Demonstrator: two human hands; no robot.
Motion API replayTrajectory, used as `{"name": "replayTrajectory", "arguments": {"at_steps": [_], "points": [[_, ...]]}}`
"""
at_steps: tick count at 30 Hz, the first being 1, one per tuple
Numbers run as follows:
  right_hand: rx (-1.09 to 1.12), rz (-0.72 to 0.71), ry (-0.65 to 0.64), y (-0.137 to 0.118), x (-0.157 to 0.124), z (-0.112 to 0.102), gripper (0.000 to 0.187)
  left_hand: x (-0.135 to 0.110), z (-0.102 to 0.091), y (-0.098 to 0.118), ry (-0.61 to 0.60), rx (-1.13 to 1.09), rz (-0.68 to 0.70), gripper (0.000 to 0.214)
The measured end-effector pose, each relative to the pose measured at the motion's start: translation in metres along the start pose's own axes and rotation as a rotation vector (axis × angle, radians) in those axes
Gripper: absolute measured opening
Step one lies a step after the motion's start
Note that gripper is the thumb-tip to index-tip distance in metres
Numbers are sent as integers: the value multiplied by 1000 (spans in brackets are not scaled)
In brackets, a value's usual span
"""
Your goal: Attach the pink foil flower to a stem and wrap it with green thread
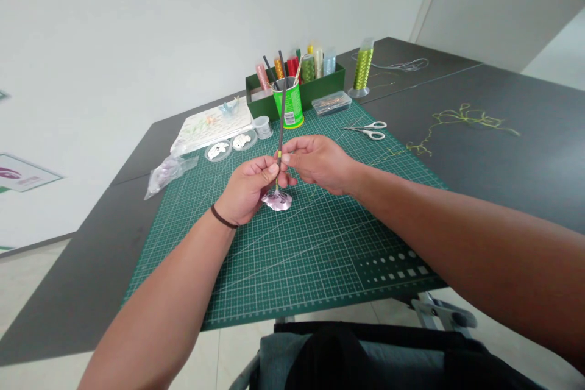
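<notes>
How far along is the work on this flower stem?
Done: the pale pink sheer flower is attached at the lower end of the thin dark stem. In hand: the left hand and right hand pinch the stem at a yellow-green band. Left, it seems: the stem above is bare, and white shapes lie in round clear dishes.

A green cutting mat (pixel 292 268) covers a dark table (pixel 503 177); at the mat's twelve o'clock stand a green can (pixel 289 106) of dark sticks and a dark green box (pixel 320 85) of thread spools; white-handled scissors (pixel 365 130) lie at two o'clock; loose yellow-green wire (pixel 466 117) trails across the table at three o'clock; a clear plastic bag (pixel 167 173) lies at ten o'clock.
</notes>
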State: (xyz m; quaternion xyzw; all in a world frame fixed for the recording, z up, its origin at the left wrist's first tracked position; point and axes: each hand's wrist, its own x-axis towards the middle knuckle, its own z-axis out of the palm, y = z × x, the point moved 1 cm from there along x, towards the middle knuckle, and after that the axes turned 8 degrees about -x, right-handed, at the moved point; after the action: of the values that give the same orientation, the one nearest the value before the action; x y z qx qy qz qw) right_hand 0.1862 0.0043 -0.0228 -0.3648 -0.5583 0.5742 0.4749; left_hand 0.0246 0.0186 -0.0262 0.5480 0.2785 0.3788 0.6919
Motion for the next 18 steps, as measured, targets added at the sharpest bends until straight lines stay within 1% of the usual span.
{"name": "replayTrajectory", "arguments": {"at_steps": [4,7,10,12,18], "points": [[0,0,17,-2,-1,1,21,0,0,0,-19,-21,-17,29],[-42,7,72,-1,-1,1,21,1,-2,-1,11,63,13,31],[-111,22,141,1,0,-1,18,1,-3,-3,90,237,40,31],[-150,20,164,4,2,-2,16,0,-1,-4,140,374,69,28],[-260,-22,207,13,7,-5,8,-4,5,-2,224,807,238,16]]}}
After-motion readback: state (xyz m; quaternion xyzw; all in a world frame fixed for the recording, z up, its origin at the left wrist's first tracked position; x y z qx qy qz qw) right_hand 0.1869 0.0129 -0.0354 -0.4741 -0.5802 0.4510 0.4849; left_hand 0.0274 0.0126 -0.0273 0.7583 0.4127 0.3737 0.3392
